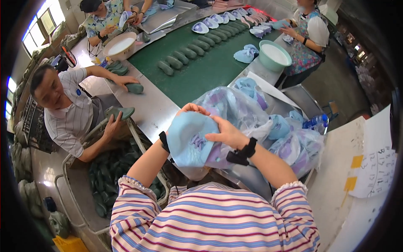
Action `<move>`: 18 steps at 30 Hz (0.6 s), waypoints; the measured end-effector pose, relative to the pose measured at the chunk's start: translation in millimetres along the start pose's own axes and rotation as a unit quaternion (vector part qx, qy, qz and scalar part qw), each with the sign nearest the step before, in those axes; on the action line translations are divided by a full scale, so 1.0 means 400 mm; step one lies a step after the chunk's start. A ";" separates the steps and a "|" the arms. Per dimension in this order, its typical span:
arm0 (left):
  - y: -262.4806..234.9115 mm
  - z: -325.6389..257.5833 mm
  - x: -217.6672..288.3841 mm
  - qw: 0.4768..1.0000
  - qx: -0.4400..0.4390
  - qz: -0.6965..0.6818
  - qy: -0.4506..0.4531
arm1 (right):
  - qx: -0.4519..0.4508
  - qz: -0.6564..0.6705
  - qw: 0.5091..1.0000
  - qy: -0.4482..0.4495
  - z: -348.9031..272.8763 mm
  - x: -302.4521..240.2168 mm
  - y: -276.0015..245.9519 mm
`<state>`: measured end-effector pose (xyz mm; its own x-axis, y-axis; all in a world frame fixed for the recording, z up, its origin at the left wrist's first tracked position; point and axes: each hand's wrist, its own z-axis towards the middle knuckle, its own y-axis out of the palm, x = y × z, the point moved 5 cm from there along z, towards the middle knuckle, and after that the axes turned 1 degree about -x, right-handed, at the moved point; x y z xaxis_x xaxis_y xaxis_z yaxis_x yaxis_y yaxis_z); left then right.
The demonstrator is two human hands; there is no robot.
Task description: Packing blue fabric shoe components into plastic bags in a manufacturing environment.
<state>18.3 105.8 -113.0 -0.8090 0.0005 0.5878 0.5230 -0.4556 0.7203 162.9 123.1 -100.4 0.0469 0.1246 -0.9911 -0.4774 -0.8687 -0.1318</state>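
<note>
closest to us, mid-frame, is a light blue shoe upper (180, 134), which we have clamped in both hands: the left grip (192, 110) is closed on its top edge, the right grip (228, 133) pinches its right side, thumb on top, perhaps so the purple lacing (198, 142) faces us and the soft form stays spread. at lower left, a metal-framed bin (75, 189) holds loose dark green shoe lasts (98, 206), heaped probably because they can take rough stacking. right of centre, a clear plastic bag (262, 130) bulges with more uppers (216, 98), likely kept within our reach. at left, a co-worker (67, 109) holds one last (128, 112) and rests a hand on another. beyond, on the green tabletop (189, 84), a diagonal row of lasts (189, 52) lies side by side, presumably to stay orderly. farther up, white-and-purple uppers (216, 18) line the far edge.
</note>
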 end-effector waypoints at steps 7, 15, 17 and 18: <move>0.006 -0.044 -0.050 0.966 0.166 0.129 -0.149 | 0.363 0.037 0.931 0.008 -0.058 0.053 -0.161; -0.253 -0.072 0.123 0.903 0.412 0.120 0.030 | 0.129 -0.143 0.977 0.091 -0.006 0.084 -0.083; -0.314 -0.097 0.124 0.879 0.471 0.079 -0.009 | -0.017 -0.294 0.955 0.035 -0.004 0.113 -0.037; -0.341 -0.109 0.112 0.868 0.485 0.098 -0.051 | -0.084 -0.352 0.932 0.008 -0.005 0.114 -0.005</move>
<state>-101.1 129.2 -200.9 -0.6766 0.1088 0.7283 0.6681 0.5067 0.5449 167.7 129.3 -145.3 0.3098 0.6865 -0.6579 -0.1798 -0.6371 -0.7495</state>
